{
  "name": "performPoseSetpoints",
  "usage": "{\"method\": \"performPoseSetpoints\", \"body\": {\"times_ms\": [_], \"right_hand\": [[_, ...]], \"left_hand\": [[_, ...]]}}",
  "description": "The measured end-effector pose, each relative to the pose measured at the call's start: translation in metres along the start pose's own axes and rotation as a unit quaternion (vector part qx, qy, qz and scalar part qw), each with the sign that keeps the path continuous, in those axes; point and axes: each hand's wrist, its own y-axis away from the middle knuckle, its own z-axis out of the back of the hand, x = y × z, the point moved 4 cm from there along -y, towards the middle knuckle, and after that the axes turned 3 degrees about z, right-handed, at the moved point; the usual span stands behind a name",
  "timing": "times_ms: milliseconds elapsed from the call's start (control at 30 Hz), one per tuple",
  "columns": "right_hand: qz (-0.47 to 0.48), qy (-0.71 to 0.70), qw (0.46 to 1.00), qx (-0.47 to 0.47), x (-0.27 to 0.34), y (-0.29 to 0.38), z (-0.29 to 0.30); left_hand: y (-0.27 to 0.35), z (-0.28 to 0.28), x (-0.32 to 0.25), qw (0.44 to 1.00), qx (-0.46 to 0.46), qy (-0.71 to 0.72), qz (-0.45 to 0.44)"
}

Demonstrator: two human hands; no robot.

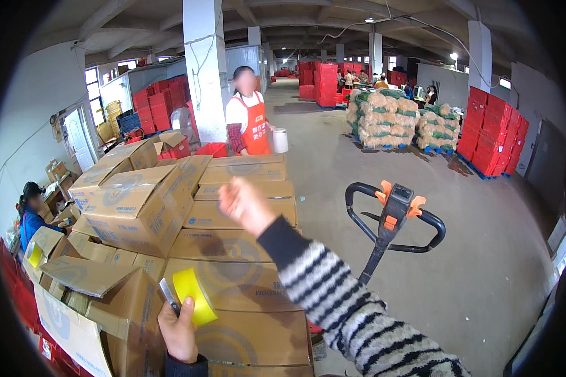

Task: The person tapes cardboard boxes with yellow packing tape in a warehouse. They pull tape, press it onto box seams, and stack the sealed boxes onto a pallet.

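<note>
My left hand (179, 327) holds a roll of yellow adhesive tape (196, 297) together with a small blade (168, 293) that has a dark handle. My right hand (238, 203) is raised over the stacked cardboard boxes (245, 240), its fingers curled and slightly blurred; nothing can be made out in it. Left of the left hand stands an open cardboard box (127, 315) with its flaps spread. A large box (132, 207) sits tilted on top of the stack, and a second yellow tape roll (34, 254) lies on a box at the far left.
A pallet jack handle (391, 226) rises at the right of the boxes. Behind the stack, a person in an orange apron (257, 125) holds a white container (280, 140). A person in blue (35, 217) is at the left. Red crates (490, 132) and bundled green produce (386, 118) stand farther off.
</note>
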Motion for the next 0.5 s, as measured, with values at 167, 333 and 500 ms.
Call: {"method": "performPoseSetpoints", "body": {"times_ms": [167, 333, 500], "right_hand": [[0.114, 0.256, 0.952, 0.123, -0.025, 0.056, -0.040], [0.086, 0.428, 0.834, 0.337, -0.058, 0.130, -0.048], [0.067, 0.387, 0.842, 0.370, -0.077, 0.137, -0.031]], "left_hand": [[0.000, 0.011, 0.003, 0.999, 0.024, -0.014, -0.033], [0.006, 0.005, 0.004, 0.989, 0.113, -0.065, -0.076], [0.011, 0.001, -0.004, 0.977, 0.173, -0.121, -0.018]]}}
